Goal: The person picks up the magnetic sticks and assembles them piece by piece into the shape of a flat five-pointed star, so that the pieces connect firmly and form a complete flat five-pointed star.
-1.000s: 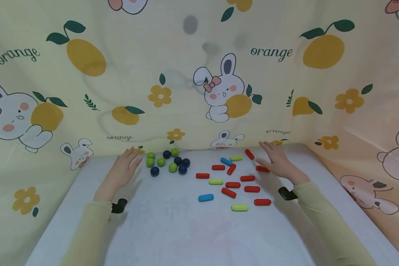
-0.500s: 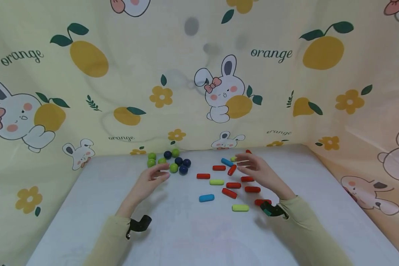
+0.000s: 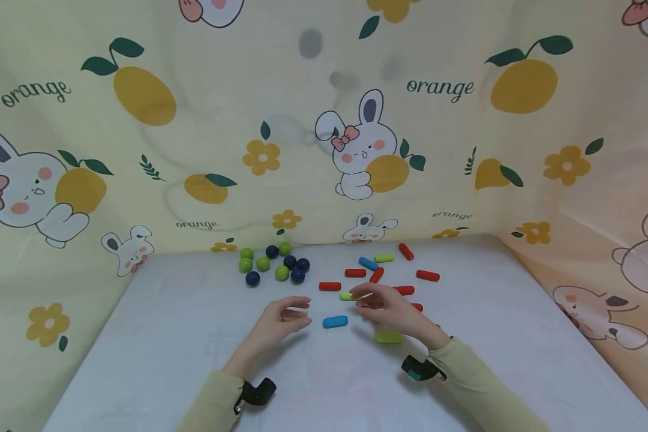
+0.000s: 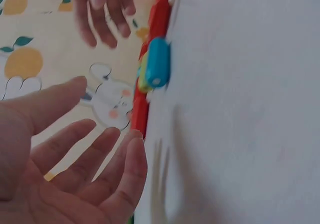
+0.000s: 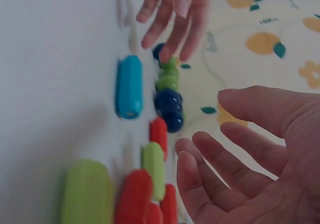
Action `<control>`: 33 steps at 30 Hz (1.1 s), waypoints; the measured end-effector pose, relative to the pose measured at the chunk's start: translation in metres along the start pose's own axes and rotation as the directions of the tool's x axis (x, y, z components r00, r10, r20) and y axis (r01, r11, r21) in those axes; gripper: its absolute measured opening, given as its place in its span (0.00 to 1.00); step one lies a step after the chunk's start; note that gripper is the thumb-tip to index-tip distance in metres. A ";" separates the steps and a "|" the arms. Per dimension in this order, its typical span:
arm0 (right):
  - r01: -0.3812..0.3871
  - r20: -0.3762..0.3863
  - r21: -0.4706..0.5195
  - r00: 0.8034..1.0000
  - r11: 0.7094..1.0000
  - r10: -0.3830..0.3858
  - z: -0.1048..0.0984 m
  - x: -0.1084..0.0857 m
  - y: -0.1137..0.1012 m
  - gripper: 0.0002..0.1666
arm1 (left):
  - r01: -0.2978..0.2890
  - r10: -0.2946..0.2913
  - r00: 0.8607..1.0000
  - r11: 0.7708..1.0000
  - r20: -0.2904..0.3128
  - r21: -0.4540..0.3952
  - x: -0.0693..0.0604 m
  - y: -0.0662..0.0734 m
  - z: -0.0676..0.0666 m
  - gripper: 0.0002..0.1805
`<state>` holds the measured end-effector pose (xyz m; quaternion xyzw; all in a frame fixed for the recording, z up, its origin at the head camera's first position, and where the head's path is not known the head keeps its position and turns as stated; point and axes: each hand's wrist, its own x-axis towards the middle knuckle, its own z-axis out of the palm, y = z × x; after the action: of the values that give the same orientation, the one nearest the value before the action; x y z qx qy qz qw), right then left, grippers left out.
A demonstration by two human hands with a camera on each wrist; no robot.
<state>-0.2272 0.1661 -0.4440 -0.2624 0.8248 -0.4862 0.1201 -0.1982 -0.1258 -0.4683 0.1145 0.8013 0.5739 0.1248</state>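
Balls [image 3: 282, 273], all uncovered now, lie behind and left of the front blue stick [image 3: 335, 322]. The left hand [image 3: 281, 319] has moved in just left of it, thumb and fingers apart; the right hand [image 3: 394, 313], likewise parted, has come to its right, hiding some red sticks [image 3: 355, 273].

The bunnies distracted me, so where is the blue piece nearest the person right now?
In the head view, the blue piece lies on the white table, below the picture's centre, between the left hand and the right hand, touching neither.
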 end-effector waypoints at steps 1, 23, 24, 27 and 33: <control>0.007 0.009 -0.006 1.000 1.000 -0.007 0.002 0.001 0.001 0.22 | 0.008 -0.008 1.000 1.000 0.001 0.001 0.000 0.000 0.004 0.26; -0.083 0.080 -0.097 0.993 0.992 0.091 0.030 0.015 0.004 0.20 | 0.040 -0.025 0.994 0.989 -0.111 0.141 0.018 -0.002 0.038 0.10; -0.089 0.074 -0.105 0.992 0.990 0.097 0.031 0.015 0.004 0.19 | 0.039 -0.023 0.994 0.989 -0.109 0.145 0.019 -0.003 0.038 0.10; -0.110 0.063 -0.123 0.991 0.986 0.118 0.033 0.017 0.003 0.18 | 0.038 -0.021 0.994 0.986 -0.104 0.164 0.021 -0.002 0.040 0.08; -0.081 0.041 -0.162 0.995 0.983 0.089 0.041 0.019 0.002 0.14 | 0.008 0.014 0.995 0.976 -0.097 0.219 0.024 -0.004 0.041 0.08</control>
<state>-0.2252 0.1262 -0.4649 -0.2475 0.8686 -0.4063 0.1388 -0.2071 -0.0830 -0.4862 0.1005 0.8647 0.4871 0.0708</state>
